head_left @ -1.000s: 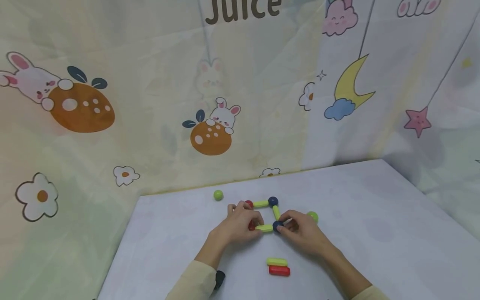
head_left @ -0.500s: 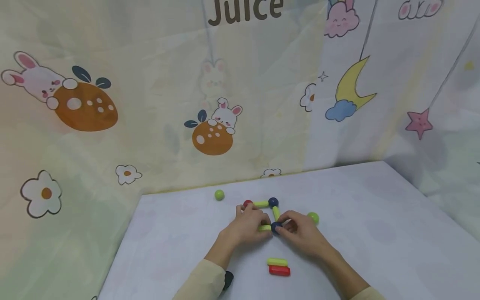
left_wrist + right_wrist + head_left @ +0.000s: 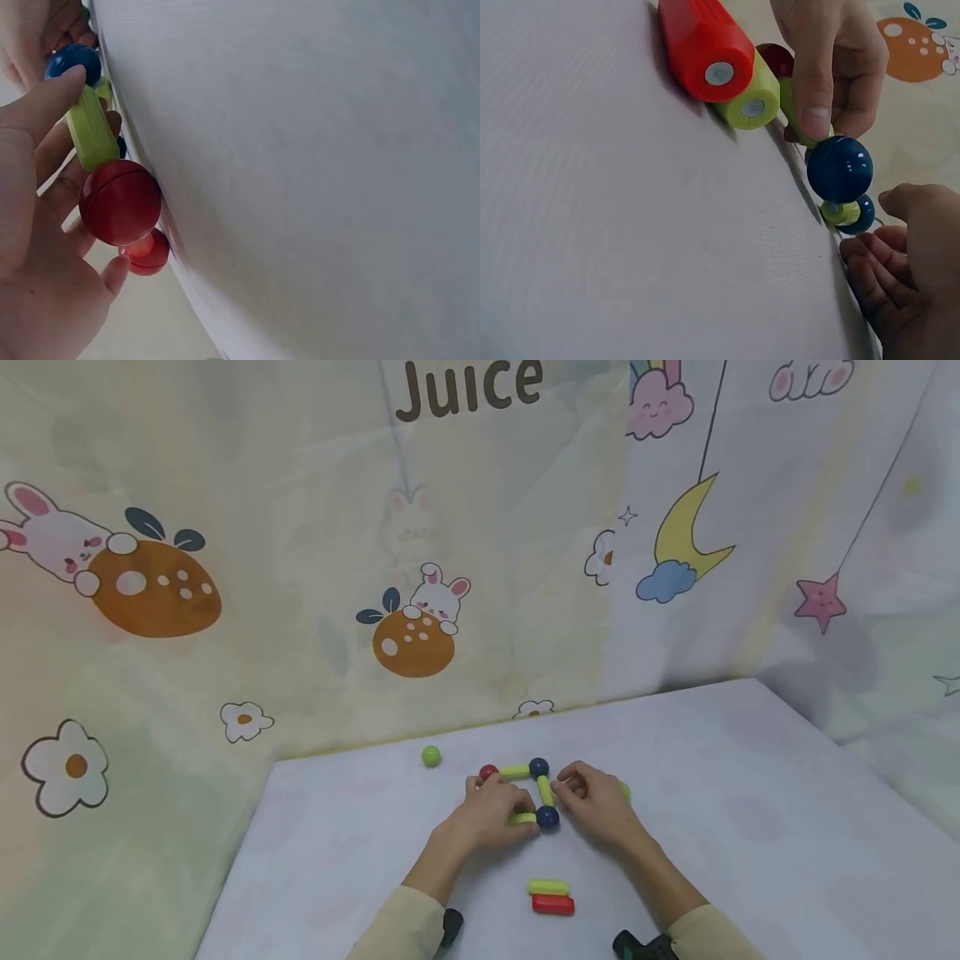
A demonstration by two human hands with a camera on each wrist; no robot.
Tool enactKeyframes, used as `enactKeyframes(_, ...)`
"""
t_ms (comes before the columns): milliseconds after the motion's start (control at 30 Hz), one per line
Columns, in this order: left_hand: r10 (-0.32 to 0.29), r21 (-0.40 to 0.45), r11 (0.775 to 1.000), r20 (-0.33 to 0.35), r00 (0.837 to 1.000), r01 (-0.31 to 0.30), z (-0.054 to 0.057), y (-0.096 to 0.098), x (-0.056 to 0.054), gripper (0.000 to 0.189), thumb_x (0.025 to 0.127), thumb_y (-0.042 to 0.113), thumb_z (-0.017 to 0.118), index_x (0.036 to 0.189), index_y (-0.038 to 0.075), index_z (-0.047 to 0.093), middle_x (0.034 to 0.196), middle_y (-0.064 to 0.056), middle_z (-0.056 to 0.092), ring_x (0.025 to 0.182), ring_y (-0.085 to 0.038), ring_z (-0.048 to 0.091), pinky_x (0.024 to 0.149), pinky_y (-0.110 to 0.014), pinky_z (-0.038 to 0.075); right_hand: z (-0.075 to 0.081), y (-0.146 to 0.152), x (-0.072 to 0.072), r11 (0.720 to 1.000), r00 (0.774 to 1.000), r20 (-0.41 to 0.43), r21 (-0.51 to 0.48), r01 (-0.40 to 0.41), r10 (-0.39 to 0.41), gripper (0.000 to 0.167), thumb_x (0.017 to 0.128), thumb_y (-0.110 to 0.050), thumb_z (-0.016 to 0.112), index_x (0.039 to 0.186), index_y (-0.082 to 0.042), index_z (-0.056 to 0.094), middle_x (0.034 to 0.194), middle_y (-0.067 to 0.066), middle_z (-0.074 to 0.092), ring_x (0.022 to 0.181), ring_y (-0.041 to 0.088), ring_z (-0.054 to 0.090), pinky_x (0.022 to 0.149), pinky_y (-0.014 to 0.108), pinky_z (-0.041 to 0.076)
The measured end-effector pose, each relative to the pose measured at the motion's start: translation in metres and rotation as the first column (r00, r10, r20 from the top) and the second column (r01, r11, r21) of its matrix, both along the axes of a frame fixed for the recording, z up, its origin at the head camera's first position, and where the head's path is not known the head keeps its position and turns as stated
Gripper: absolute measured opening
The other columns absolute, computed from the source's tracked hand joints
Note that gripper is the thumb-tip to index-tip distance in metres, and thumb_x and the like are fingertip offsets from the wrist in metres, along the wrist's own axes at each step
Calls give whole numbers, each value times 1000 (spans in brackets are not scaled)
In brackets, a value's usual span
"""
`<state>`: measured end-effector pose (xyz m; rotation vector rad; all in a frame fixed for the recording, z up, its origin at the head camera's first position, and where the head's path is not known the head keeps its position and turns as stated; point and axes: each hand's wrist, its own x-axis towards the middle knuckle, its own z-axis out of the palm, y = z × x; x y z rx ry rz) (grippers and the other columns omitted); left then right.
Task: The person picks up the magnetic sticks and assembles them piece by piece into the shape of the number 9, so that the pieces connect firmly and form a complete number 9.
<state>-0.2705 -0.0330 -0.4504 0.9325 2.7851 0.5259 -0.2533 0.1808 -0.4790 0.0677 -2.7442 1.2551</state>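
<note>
My left hand (image 3: pixel 487 814) grips the near yellow-green magnetic rod (image 3: pixel 91 127) of a four-cornered frame, thumb on one side and fingers on the other. That rod runs between a near blue ball (image 3: pixel 547 817) and a near red ball (image 3: pixel 120 202), which the hand hides in the head view. Farther back are a red ball (image 3: pixel 488 773), a yellow-green rod (image 3: pixel 514 772) and another blue ball (image 3: pixel 538 767). A short red rod (image 3: pixel 140 246) joins the red balls. Beside the right-hand rod (image 3: pixel 545 791), my right hand (image 3: pixel 600 802) has its thumb and fingers apart, holding nothing.
Loose yellow-green (image 3: pixel 548 887) and red (image 3: pixel 552 905) rods lie side by side in front of the frame. One green ball (image 3: pixel 431 756) sits at the back left; another (image 3: pixel 626 791) is partly behind my right hand. A patterned cloth (image 3: pixel 315 568) hangs behind the table.
My right hand has let go of the near blue ball and moved back beside the right-hand rod. The left hand has slid right along the near rod, covering the near red ball.
</note>
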Motion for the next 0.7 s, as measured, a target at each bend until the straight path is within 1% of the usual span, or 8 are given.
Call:
enactKeyframes(100,-5,3,1000,8,1000,5,0,-2,1,22,91,40,77,108,26,77,89,20,64,112,-14,48,100,-54,29,1,-3,-2,1000,999,40,12,16,-16,20,97,-34,71,102,-14,70,82,-5,65,75,12,58,70,27,50)
enactKeyframes(267,-11,13,1000,-2,1000,11,-1,-3,1,21,91,40,77,108,27,76,91,20,65,112,-13,49,98,-53,29,6,-10,-5,998,997,69,64,28,-32,28,94,-41,74,94,-13,70,76,-4,64,71,14,56,67,30,46)
enactKeyframes(433,-14,8,1000,-9,1000,15,-3,-1,0,22,91,41,77,108,27,76,91,20,64,110,-12,49,96,-50,30,12,-15,-8,993,996,79,116,23,-32,27,91,-38,76,88,-11,71,72,-3,64,70,15,56,65,30,46)
enactKeyframes(500,-14,4,1000,-6,1000,14,-3,0,0,22,91,42,77,108,27,77,91,19,64,110,-11,48,98,-51,30,13,-15,-9,991,996,85,130,26,-38,25,91,-35,76,87,-11,73,73,-3,65,70,15,57,66,31,47)
enactKeyframes(600,-3,1,1000,5,1000,3,-3,0,1,23,91,42,77,108,27,77,89,18,63,108,-11,48,98,-51,30,11,-16,-12,991,993,112,133,31,-47,24,91,-35,73,87,-11,75,73,-3,66,71,15,58,67,31,48)
enactKeyframes(700,-1,2,1000,2,1000,1,-3,-1,2,23,91,43,77,107,27,77,88,18,62,107,-11,47,96,-50,30,11,-17,-14,993,989,137,111,36,-51,24,91,-34,71,87,-11,76,72,-3,66,70,16,57,66,31,47)
